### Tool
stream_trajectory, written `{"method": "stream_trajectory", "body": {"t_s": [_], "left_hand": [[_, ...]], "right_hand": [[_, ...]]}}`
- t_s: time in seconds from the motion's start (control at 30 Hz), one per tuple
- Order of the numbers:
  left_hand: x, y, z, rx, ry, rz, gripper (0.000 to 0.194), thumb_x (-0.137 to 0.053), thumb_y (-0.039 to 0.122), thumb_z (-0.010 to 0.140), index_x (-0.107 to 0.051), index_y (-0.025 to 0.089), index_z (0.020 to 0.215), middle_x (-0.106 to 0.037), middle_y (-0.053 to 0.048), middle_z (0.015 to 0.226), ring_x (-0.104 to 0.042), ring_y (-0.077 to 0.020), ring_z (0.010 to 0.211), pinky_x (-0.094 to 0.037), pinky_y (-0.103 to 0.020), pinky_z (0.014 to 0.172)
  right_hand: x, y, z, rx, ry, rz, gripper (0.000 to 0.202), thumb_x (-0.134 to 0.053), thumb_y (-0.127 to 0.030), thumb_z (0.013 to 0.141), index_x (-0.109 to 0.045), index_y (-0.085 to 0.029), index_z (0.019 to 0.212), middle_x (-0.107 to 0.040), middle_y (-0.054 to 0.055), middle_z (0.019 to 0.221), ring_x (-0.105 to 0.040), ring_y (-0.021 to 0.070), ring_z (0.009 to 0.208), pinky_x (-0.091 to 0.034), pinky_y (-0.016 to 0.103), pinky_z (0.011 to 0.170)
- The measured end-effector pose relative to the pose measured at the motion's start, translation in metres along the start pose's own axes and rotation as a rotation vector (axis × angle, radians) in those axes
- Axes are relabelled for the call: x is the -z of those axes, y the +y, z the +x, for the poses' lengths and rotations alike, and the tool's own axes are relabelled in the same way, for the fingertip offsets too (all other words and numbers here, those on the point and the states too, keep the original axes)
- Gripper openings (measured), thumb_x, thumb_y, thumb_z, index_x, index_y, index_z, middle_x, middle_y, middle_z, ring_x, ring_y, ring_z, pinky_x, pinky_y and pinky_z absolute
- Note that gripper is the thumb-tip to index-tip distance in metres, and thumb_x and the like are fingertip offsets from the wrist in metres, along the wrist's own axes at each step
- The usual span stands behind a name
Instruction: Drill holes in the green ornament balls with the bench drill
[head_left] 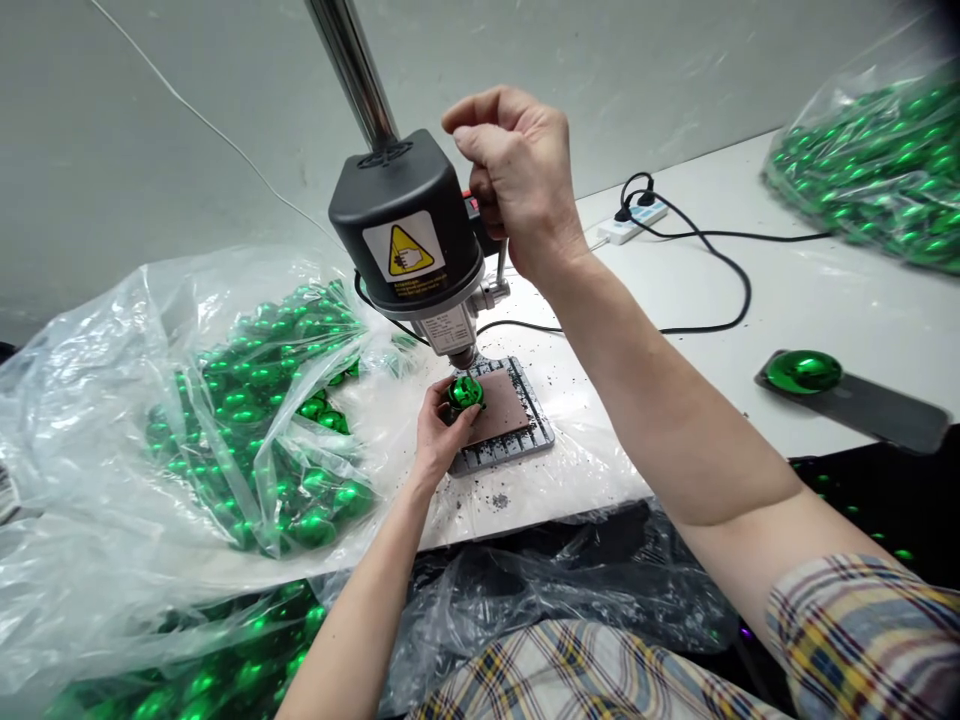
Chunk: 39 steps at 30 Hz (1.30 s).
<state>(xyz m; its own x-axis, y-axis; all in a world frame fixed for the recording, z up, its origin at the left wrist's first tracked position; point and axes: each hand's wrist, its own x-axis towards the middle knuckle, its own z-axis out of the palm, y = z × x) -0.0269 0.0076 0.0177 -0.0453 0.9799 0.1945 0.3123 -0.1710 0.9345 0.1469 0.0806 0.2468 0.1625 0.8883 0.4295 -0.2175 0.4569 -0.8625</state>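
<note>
On the black motor housing [409, 190] we see a white label [405, 250] with a yellow warning triangle framing a black hand symbol; the small yellow lettering under it is too fine for us to read. Lower down, the silver metal neck carries a pale data plate [448, 328], printed in rows that we cannot make out either.

The housing is smooth and rounded, with a vented top, beside a polished steel column [352, 70]. Our left hand [448, 425] is closed around a glossy green ball [466, 391], thumb on one side and fingers on the other, just under the tool's tip and above a flat pinkish-brown board [510, 400]. The board lies on a slotted grey metal base [541, 440] sprinkled with dark shavings. Our right hand [529, 180] is raised beside the housing, fingers curled, at the upper end of a thin metal lever [501, 262]; we cannot tell whether it grips it.

To the left, a crinkled clear plastic bag [180, 300] spreads over shiny green balls [315, 525] on the white surface [705, 385]. To the right, another green ball [806, 371] sits on a dark, phone-shaped slab [892, 412].
</note>
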Motion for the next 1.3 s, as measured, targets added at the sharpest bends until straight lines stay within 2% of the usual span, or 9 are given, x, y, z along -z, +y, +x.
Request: {"method": "stream_trajectory", "body": {"t_s": [0.27, 0.4, 0.53, 0.63, 0.77, 0.9, 1.07, 1.3], "left_hand": [[-0.007, -0.001, -0.001, -0.032, 0.015, -0.019, 0.053, -0.078, 0.033, 0.074, -0.058, 0.02, 0.122, -0.068, -0.009, 0.117, -0.066, -0.0212, 0.101, -0.053, -0.038, 0.092], [-0.012, 0.001, -0.002, -0.07, 0.018, -0.001, 0.053, -0.079, 0.029, 0.072, -0.059, 0.02, 0.12, -0.069, -0.008, 0.113, -0.066, -0.0217, 0.102, -0.054, -0.037, 0.092], [-0.017, 0.005, -0.004, -0.047, 0.025, 0.009, 0.053, -0.078, 0.025, 0.071, -0.057, 0.019, 0.119, -0.068, -0.009, 0.11, -0.066, -0.0229, 0.102, -0.054, -0.038, 0.09], [-0.019, 0.006, -0.006, -0.027, 0.036, -0.024, 0.053, -0.079, 0.028, 0.073, -0.056, 0.02, 0.12, -0.067, -0.009, 0.112, -0.065, -0.0238, 0.104, -0.054, -0.038, 0.091], [-0.021, 0.0, -0.007, -0.04, 0.061, -0.069, 0.05, -0.077, 0.035, 0.076, -0.055, 0.02, 0.119, -0.065, -0.009, 0.114, -0.063, -0.0235, 0.108, -0.052, -0.039, 0.096], [-0.022, -0.008, -0.008, -0.058, 0.09, -0.086, 0.056, -0.082, 0.032, 0.071, -0.054, 0.02, 0.118, -0.064, -0.009, 0.116, -0.063, -0.0229, 0.109, -0.051, -0.039, 0.098], [-0.026, -0.013, -0.008, -0.108, 0.051, -0.022, 0.052, -0.082, 0.03, 0.071, -0.057, 0.021, 0.115, -0.064, -0.008, 0.114, -0.063, -0.0242, 0.11, -0.05, -0.042, 0.1], [-0.03, -0.015, -0.008, -0.065, 0.065, -0.072, 0.052, -0.082, 0.036, 0.073, -0.057, 0.021, 0.116, -0.064, -0.009, 0.117, -0.063, -0.0239, 0.111, -0.05, -0.041, 0.1]], "right_hand": [[0.0, -0.002, -0.002, -0.005, -0.011, -0.012, 0.024, -0.049, -0.006, 0.089, -0.057, -0.022, 0.073, -0.031, -0.006, 0.048, -0.024, 0.0096, 0.043, -0.025, 0.026, 0.04], [0.0, -0.005, -0.002, -0.028, -0.016, 0.004, 0.025, -0.049, -0.004, 0.088, -0.057, -0.021, 0.071, -0.032, -0.007, 0.047, -0.026, 0.0097, 0.043, -0.027, 0.025, 0.041], [0.001, -0.003, -0.003, -0.007, -0.031, 0.006, 0.024, -0.05, -0.006, 0.088, -0.058, -0.022, 0.072, -0.032, -0.007, 0.048, -0.028, 0.0101, 0.043, -0.029, 0.026, 0.042], [0.002, -0.002, -0.003, 0.009, -0.036, 0.005, 0.024, -0.05, -0.006, 0.088, -0.057, -0.022, 0.071, -0.031, -0.007, 0.048, -0.027, 0.0101, 0.043, -0.028, 0.026, 0.042], [0.001, -0.002, -0.003, 0.003, -0.022, 0.002, 0.024, -0.049, -0.006, 0.088, -0.058, -0.022, 0.072, -0.032, -0.007, 0.048, -0.027, 0.0103, 0.042, -0.03, 0.027, 0.044], [0.001, -0.001, -0.002, 0.005, -0.023, 0.006, 0.024, -0.05, -0.007, 0.088, -0.058, -0.022, 0.072, -0.034, -0.006, 0.048, -0.027, 0.0106, 0.041, -0.029, 0.028, 0.044], [0.001, -0.001, -0.002, 0.022, -0.017, -0.01, 0.025, -0.049, -0.005, 0.088, -0.058, -0.022, 0.072, -0.031, -0.007, 0.048, -0.024, 0.01, 0.041, -0.029, 0.027, 0.044], [0.0, -0.003, -0.004, 0.014, -0.016, -0.03, 0.026, -0.049, -0.005, 0.089, -0.058, -0.022, 0.072, -0.032, -0.007, 0.047, -0.023, 0.0089, 0.041, -0.024, 0.026, 0.04]]}}
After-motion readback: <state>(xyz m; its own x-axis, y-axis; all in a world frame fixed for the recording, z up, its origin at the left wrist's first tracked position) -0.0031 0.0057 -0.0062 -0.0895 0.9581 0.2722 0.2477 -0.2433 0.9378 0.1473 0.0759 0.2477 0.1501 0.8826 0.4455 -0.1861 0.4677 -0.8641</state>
